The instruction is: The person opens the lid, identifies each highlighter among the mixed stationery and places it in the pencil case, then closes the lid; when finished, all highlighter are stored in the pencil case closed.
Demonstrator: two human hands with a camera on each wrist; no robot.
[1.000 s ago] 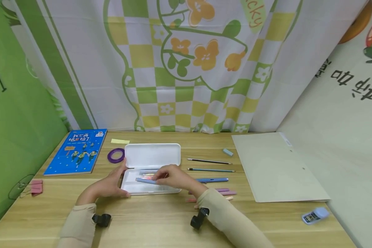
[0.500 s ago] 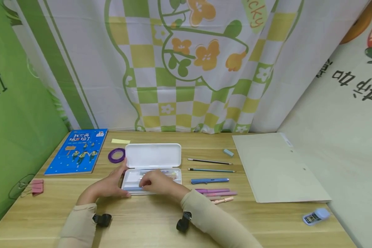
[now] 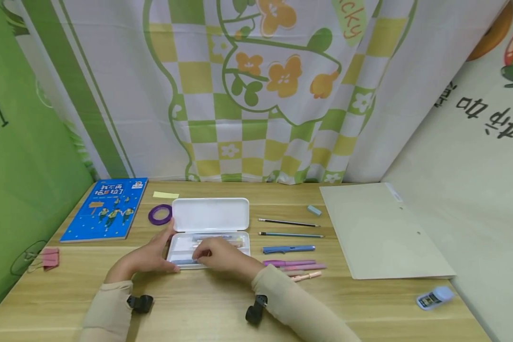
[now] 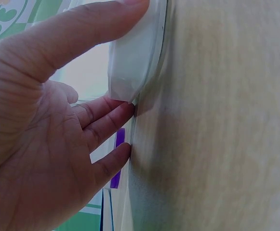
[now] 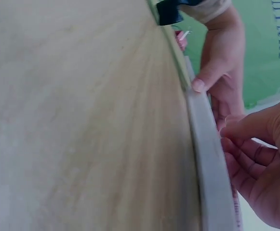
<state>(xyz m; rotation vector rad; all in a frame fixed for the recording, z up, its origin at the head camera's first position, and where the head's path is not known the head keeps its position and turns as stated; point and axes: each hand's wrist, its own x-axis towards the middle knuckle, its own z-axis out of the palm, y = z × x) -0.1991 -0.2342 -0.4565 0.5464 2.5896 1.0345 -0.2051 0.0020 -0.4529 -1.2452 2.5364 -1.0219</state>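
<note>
A white pencil case point(image 3: 210, 214) lies open on the table, its lid tipped back. At its left end my left hand point(image 3: 151, 251) grips it, thumb at the front corner and fingers along the side; the left wrist view shows the fingertips against the white wall. My right hand point(image 3: 220, 254) is inside the case, pinching a light-blue pen point(image 3: 183, 261) that lies along the front compartment. The hand covers the pen's right part. Behind it, several slim pens point(image 3: 213, 237) occupy the rear compartment. In the right wrist view, the right hand's thumb and fingertips meet just over the case's front wall point(image 5: 209, 159).
Right of the case lie a black pencil point(image 3: 288, 222), a teal pencil point(image 3: 290, 234), a blue pen with a clip point(image 3: 288, 249) and several pink pens point(image 3: 299, 266). Purple tape point(image 3: 160, 214) and a blue book point(image 3: 107, 209) are left. A folder point(image 3: 384, 232) and glue stick point(image 3: 434, 298) are right.
My right hand has moved left and toward the front of the case, lowering the light-blue pen into the front compartment. The left hand keeps its place on the case.
</note>
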